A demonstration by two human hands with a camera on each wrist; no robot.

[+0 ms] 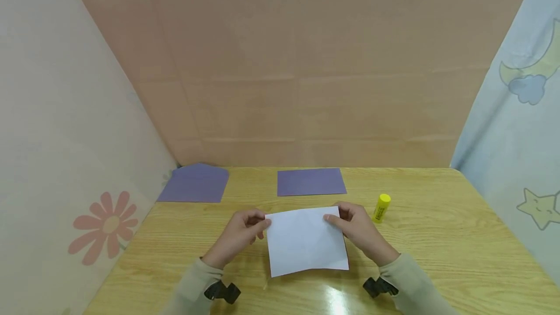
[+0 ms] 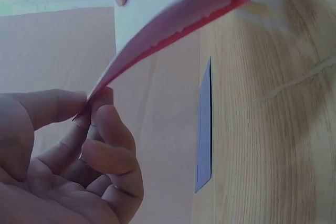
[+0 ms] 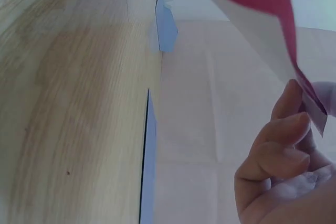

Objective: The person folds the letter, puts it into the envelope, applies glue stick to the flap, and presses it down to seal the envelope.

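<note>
A white sheet of paper or card (image 1: 306,242) is held up over the wooden table, tilted, its lower edge slightly bent. The left hand (image 1: 238,232) pinches its upper left corner between thumb and fingertips. At the upper right, the right hand (image 1: 356,227) grips the edge, thumb on the white face and fingers behind. Both wrist views reveal a red border along the underside of the card (image 2: 178,22), around a paler panel (image 3: 257,32). In the right wrist view, the other fingers (image 3: 278,153) of the right hand are curled below the card.
A yellow glue stick (image 1: 381,208) stands on the table just beyond the right hand. Farther back lie a purple rectangle (image 1: 311,182) and, at the far left, a purple envelope-like piece (image 1: 194,183) with a pointed flap. Fabric-like walls enclose the table (image 1: 437,237).
</note>
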